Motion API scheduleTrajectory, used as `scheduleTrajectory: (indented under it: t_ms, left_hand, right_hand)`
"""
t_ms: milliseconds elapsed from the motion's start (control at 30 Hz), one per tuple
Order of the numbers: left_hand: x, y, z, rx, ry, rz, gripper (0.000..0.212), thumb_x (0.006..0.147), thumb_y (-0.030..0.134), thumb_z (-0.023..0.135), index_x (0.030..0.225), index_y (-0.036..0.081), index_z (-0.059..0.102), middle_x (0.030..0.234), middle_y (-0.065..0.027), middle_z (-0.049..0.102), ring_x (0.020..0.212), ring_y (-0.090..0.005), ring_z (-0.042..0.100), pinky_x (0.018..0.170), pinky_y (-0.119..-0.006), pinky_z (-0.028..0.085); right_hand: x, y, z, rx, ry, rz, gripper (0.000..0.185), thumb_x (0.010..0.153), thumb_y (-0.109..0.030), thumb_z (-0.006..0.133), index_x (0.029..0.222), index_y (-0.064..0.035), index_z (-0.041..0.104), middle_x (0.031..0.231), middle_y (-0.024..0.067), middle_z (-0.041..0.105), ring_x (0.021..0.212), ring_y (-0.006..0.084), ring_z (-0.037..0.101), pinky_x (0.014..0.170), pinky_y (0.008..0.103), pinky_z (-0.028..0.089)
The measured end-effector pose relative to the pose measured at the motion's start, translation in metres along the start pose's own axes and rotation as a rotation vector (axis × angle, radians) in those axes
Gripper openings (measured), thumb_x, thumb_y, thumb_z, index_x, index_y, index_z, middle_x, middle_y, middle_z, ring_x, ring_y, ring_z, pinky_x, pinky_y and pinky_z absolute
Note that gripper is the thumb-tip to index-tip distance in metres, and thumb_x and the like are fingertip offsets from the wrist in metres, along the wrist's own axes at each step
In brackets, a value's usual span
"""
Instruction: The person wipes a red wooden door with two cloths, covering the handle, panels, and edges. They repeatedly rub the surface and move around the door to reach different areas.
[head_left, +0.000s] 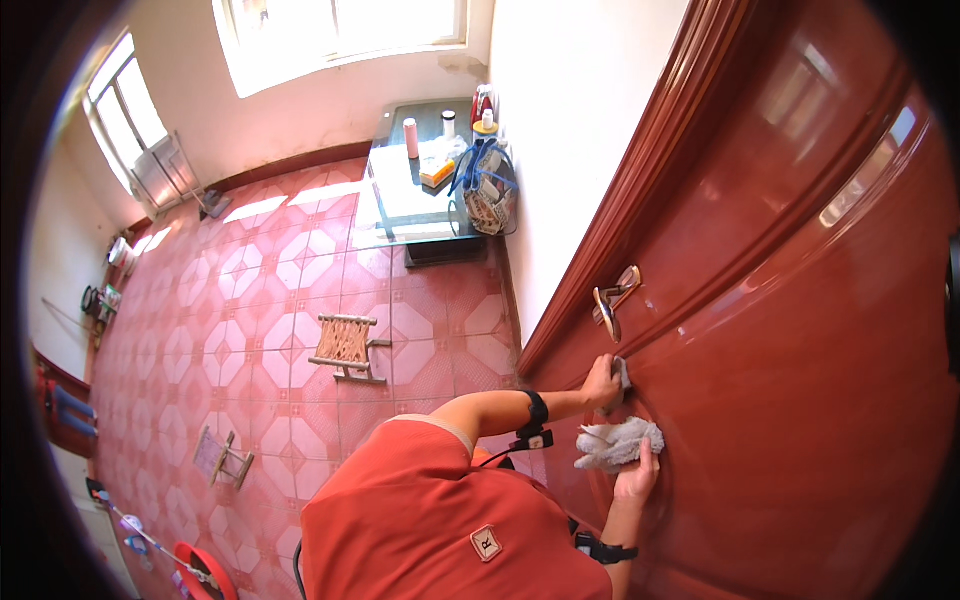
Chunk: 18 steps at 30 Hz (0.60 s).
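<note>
My left hand presses a small grey cloth to the red wooden door, below its metal lever handle. Part of that cloth is hidden behind the fingers. A bunched, fluffy whitish-grey cloth is in my right hand, a little lower and close to a curved moulding of the door. Whether this second cloth touches the door, I cannot tell. Black straps circle both my forearms.
A glass-topped table by the wall carries a patterned bag, a pink bottle and a yellow box. Two folding stools stand on the tiled floor. A red basin and mop pole are lower left.
</note>
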<state>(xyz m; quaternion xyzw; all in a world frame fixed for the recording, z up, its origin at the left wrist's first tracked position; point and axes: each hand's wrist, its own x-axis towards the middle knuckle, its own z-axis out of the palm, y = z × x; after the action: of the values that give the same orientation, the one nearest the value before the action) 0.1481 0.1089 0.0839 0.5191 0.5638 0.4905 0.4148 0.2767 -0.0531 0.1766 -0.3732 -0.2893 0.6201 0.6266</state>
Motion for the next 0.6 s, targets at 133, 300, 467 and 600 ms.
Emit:
scheduleTrajectory:
  t_ms: [133, 300, 467, 600]
  left_hand:
    - [-0.018, -0.004, 0.021, 0.033, -0.114, 0.024, 0.034, 0.082, 0.012, 0.06, 0.111, -0.002, 0.05, 0.113, -0.0281, 0.054, 0.11, -0.0448, 0.051, 0.097, -0.047, 0.043]
    - [-0.056, 0.029, 0.014, 0.106, -0.167, 0.332, 0.037, 0.075, 0.003, 0.064, 0.11, -0.002, 0.052, 0.11, -0.0236, 0.053, 0.107, -0.0437, 0.051, 0.095, -0.047, 0.043]
    - [-0.13, 0.109, 0.01, -0.054, -0.359, 0.62, 0.02, 0.081, -0.002, 0.063, 0.1, -0.001, 0.056, 0.105, -0.0183, 0.051, 0.106, -0.0402, 0.05, 0.092, -0.046, 0.044]
    - [-0.187, 0.132, 0.03, -0.05, -0.604, 0.761, 0.02, 0.08, 0.001, 0.063, 0.1, 0.001, 0.058, 0.101, -0.0149, 0.053, 0.102, -0.0353, 0.052, 0.088, -0.042, 0.045]
  right_hand:
    - [0.026, 0.012, -0.002, -0.504, 0.109, -0.072, 0.04, 0.097, -0.018, 0.059, 0.133, 0.0005, 0.053, 0.131, 0.011, 0.058, 0.121, 0.0254, 0.054, 0.104, 0.0434, 0.042]
    - [-0.007, 0.0, -0.015, -0.503, 0.153, -0.16, 0.042, 0.097, -0.018, 0.058, 0.134, 0.0012, 0.052, 0.133, 0.0116, 0.057, 0.122, 0.0262, 0.054, 0.104, 0.0443, 0.042]
    - [-0.072, -0.03, -0.024, 0.028, 0.393, -0.086, 0.042, 0.094, -0.021, 0.063, 0.13, 0.0, 0.056, 0.13, 0.0093, 0.058, 0.115, 0.0241, 0.057, 0.094, 0.0429, 0.048]
    - [-0.137, -0.041, -0.06, 0.097, 0.458, -0.148, 0.042, 0.093, -0.019, 0.064, 0.128, 0.0033, 0.057, 0.126, 0.0121, 0.06, 0.112, 0.0236, 0.058, 0.095, 0.04, 0.047]
